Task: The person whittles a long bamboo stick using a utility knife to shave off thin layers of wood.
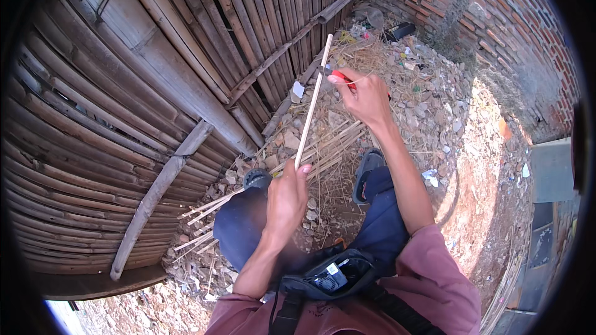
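Observation:
My left hand (288,195) is closed around the lower end of a long, pale bamboo stick (308,118), which slants up and away from me. In my right hand (366,96) is a red-handled knife (344,79), its dark blade against the stick below the far end. My fingers cover most of the handle. Several similar bamboo sticks (335,149) lie in a loose bundle on the ground between my feet, and more stick ends (202,211) poke out past my left knee.
A bamboo slat wall (205,43) rises at left, with a wooden pole (161,198) across it. A brick wall (434,0) stands at the far right. Rubble and straw (410,80) cover the ground. An open black pouch (329,276) hangs at my waist.

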`<act>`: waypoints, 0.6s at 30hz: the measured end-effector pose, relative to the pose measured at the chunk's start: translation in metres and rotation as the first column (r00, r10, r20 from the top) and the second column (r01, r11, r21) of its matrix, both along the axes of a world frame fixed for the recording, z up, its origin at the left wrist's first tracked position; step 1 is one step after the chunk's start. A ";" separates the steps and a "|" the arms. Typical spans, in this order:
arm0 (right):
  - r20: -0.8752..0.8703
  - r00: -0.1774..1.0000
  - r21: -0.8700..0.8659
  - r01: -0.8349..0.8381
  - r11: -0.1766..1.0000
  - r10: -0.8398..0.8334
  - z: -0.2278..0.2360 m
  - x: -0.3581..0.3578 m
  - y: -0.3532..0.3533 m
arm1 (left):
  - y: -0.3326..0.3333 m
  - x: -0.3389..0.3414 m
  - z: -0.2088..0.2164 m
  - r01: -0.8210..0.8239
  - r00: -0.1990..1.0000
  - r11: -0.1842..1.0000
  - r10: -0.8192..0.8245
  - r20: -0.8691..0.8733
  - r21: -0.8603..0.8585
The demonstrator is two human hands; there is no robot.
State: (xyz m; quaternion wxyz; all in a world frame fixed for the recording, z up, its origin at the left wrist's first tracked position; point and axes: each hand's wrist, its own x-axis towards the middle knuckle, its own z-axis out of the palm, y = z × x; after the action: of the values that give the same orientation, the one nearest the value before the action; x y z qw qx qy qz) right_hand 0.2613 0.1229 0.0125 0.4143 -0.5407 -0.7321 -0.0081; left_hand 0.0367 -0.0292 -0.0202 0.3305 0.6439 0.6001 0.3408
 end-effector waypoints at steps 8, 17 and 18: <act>-0.128 0.961 -0.077 0.237 0.969 -0.245 -0.008 0.051 0.048 | -0.025 0.002 -0.014 0.073 0.996 0.997 -0.072 -0.059 0.010; -0.139 0.954 -0.798 0.051 0.600 -0.266 -0.030 0.106 0.053 | -0.018 -0.013 -0.031 0.094 0.986 0.995 -0.088 0.143 -0.038; -0.217 0.949 -0.809 -0.044 0.586 -0.227 -0.020 0.103 0.045 | -0.015 -0.016 -0.037 0.116 0.974 0.992 -0.104 0.201 -0.047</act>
State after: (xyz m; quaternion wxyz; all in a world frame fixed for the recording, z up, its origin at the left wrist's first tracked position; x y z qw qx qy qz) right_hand 0.3643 0.1678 -0.0079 0.2287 -0.7012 -0.5558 0.3834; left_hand 0.0209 -0.0443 -0.0571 0.4254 0.6291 0.5374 0.3668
